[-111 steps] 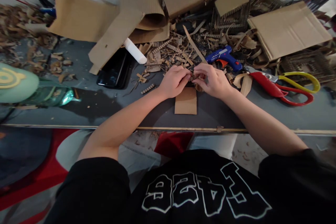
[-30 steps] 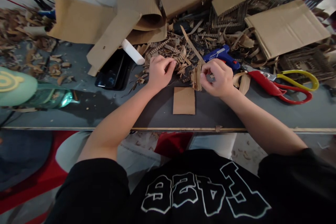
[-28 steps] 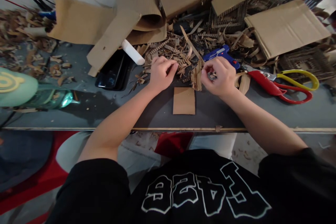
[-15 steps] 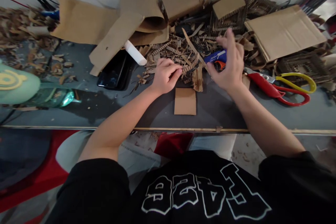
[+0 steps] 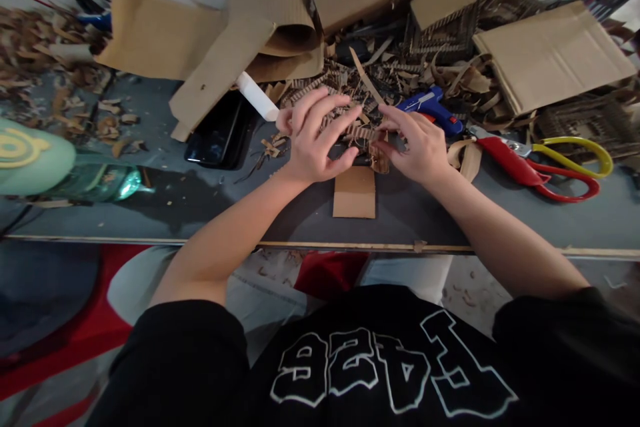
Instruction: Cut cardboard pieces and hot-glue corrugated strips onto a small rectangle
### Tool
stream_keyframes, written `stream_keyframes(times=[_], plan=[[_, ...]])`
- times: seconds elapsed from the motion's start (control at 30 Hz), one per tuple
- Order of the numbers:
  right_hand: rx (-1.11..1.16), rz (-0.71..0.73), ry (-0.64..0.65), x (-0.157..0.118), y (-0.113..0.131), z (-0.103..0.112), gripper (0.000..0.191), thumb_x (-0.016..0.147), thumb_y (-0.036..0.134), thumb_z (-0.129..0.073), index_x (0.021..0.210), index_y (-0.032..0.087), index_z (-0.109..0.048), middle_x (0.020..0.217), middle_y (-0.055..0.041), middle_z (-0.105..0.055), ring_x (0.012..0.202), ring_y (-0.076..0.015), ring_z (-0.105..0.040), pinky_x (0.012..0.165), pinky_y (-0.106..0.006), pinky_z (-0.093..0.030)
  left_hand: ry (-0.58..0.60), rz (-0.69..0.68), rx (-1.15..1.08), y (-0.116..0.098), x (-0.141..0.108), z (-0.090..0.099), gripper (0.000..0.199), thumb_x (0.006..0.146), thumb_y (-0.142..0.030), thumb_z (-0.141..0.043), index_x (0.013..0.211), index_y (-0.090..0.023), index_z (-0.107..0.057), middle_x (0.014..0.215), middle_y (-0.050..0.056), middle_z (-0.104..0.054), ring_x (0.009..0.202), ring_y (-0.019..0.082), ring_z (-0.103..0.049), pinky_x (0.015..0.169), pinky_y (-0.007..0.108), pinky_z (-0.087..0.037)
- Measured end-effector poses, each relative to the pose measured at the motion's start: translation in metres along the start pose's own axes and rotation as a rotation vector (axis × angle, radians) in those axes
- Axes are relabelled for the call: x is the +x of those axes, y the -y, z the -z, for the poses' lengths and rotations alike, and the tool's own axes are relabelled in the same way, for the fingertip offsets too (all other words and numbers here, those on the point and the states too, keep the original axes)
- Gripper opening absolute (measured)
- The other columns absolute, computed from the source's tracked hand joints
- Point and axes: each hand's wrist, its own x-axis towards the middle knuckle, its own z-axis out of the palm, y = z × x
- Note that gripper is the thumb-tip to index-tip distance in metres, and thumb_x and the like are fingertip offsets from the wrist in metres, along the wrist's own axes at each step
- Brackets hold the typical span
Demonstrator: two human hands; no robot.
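Your left hand (image 5: 314,147) is wide, right hand (image 5: 419,145) narrow, hold unclear; pinch the strip (image 5: 359,132) by its edges: it looks light, crushable.

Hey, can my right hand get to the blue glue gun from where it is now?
Probably yes: the glue gun lies just beyond your right hand, its handle uncovered, and the scissors sit beside it, not on top. Your fingertips point away, so you'd likely need to turn.
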Motion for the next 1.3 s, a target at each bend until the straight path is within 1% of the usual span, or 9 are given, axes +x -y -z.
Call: stream_keyframes(times=[0.1, 0.27, 0.33, 0.5, 0.67, 0.97, 1.07, 1.17, 1.3], plan=[[0.023, 0.032, 0.040, 0.000, 0.002, 0.001, 0.052, 0.098, 0.046, -0.057, 0.144, 0.022, -0.053, 0.104, -0.0040, -0.077, 0.097, -0.0216, -0.072, 0.088, -0.036, -0.059, -0.061, -0.126, 0.074, -0.010, -0.005, -0.005, 0.059, 0.093, -0.069, -0.052, 0.145, -0.042, -0.050, 0.132, 0.003, -0.070, 0.126, 0.032, -0.060, 0.109, 0.052, -0.028], [0.059, 0.062, 0.101, -0.001, 0.002, 0.001, 0.050, 0.099, 0.046, -0.054, 0.143, 0.021, -0.055, 0.108, -0.0075, -0.076, 0.101, -0.0220, -0.072, 0.088, -0.036, -0.060, 0.172, 0.019, 0.036, -0.013, -0.009, -0.012, 0.046, 0.100, -0.061, -0.046, 0.130, -0.031, -0.065, 0.116, 0.007, -0.076, 0.122, 0.031, -0.065, 0.108, 0.053, -0.032], [0.057, 0.053, 0.090, -0.001, 0.003, 0.001, 0.051, 0.100, 0.046, -0.053, 0.144, 0.022, -0.053, 0.108, -0.0066, -0.077, 0.102, -0.0224, -0.071, 0.090, -0.038, -0.059, 0.197, 0.050, 0.013, -0.008, -0.008, -0.012, 0.045, 0.100, -0.061, -0.045, 0.120, -0.029, -0.069, 0.104, 0.006, -0.078, 0.118, 0.030, -0.067, 0.107, 0.053, -0.033], [0.085, 0.052, -0.026, 0.001, 0.004, 0.003, 0.063, 0.099, 0.049, -0.054, 0.155, 0.025, -0.037, 0.119, -0.0069, -0.073, 0.110, -0.0260, -0.068, 0.098, -0.049, -0.055, 0.143, 0.054, 0.023, -0.001, -0.005, -0.011, 0.046, 0.097, -0.064, -0.047, 0.108, -0.027, -0.072, 0.096, 0.005, -0.078, 0.109, 0.028, -0.069, 0.106, 0.053, -0.035], [0.090, 0.058, -0.040, 0.001, 0.001, 0.004, 0.072, 0.097, 0.049, -0.056, 0.159, 0.029, -0.024, 0.107, -0.0041, -0.073, 0.103, -0.0252, -0.066, 0.103, -0.050, -0.050, 0.122, 0.048, 0.043, -0.003, -0.005, -0.012, 0.048, 0.098, -0.066, -0.044, 0.109, -0.027, -0.070, 0.093, 0.005, -0.078, 0.106, 0.027, -0.070, 0.105, 0.052, -0.036], [0.052, 0.005, 0.046, -0.001, 0.003, 0.001, 0.064, 0.094, 0.049, -0.053, 0.152, 0.026, -0.038, 0.103, -0.0049, -0.073, 0.103, -0.0265, -0.067, 0.101, -0.051, -0.049, 0.154, 0.065, 0.033, -0.004, -0.003, -0.009, 0.044, 0.100, -0.062, -0.044, 0.107, -0.028, -0.071, 0.092, 0.005, -0.078, 0.109, 0.029, -0.069, 0.099, 0.053, -0.036], [0.032, 0.002, 0.039, 0.000, 0.004, 0.004, 0.053, 0.091, 0.047, -0.053, 0.140, 0.026, -0.053, 0.102, -0.0056, -0.072, 0.104, -0.0277, -0.066, 0.101, -0.051, -0.048, 0.167, 0.088, 0.009, -0.004, -0.002, -0.008, 0.046, 0.102, -0.061, -0.041, 0.102, -0.027, -0.072, 0.087, 0.005, -0.077, 0.111, 0.030, -0.069, 0.098, 0.054, -0.036], [0.009, 0.023, 0.009, 0.002, 0.004, 0.007, 0.029, 0.087, 0.041, -0.055, 0.107, 0.027, -0.071, 0.099, -0.0048, -0.072, 0.104, -0.0276, -0.065, 0.098, -0.051, -0.049, 0.225, 0.140, -0.030, -0.004, -0.002, -0.008, 0.050, 0.102, -0.062, -0.037, 0.098, -0.027, -0.072, 0.085, 0.004, -0.076, 0.115, 0.030, -0.067, 0.101, 0.055, -0.033], [-0.017, 0.027, -0.011, 0.004, 0.004, 0.008, 0.020, 0.085, 0.037, -0.056, 0.089, 0.027, -0.073, 0.094, -0.0042, -0.072, 0.100, -0.0262, -0.065, 0.093, -0.050, -0.050, 0.250, 0.163, -0.033, -0.004, -0.001, -0.008, 0.052, 0.101, -0.064, -0.037, 0.096, -0.028, -0.072, 0.084, 0.005, -0.076, 0.116, 0.031, -0.067, 0.102, 0.055, -0.033]])
